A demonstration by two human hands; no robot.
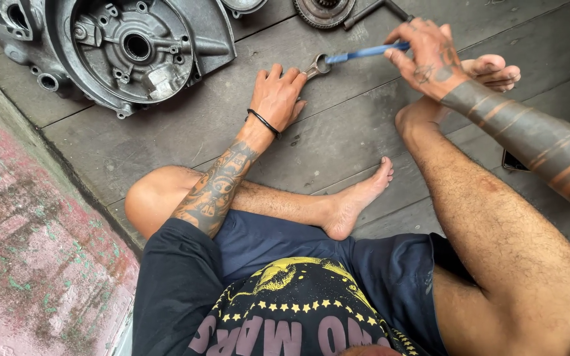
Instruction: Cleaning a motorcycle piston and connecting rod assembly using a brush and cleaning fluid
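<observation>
I sit on a grey wooden floor (338, 138) with my legs bent. My right hand (423, 56) is shut on the blue handle of a pair of pliers (344, 58), whose metal jaws point left. My left hand (278, 95) rests palm down on the floor with its fingers together, fingertips just beside the pliers' jaws. It holds nothing that I can see; whatever lies under it is hidden. A black band circles my left wrist.
A large grey metal engine casing (126, 49) lies at the top left. A toothed round part (323, 12) and a dark metal bar tool (377, 10) sit at the top edge. A worn red and green concrete ledge (28, 250) runs along the left.
</observation>
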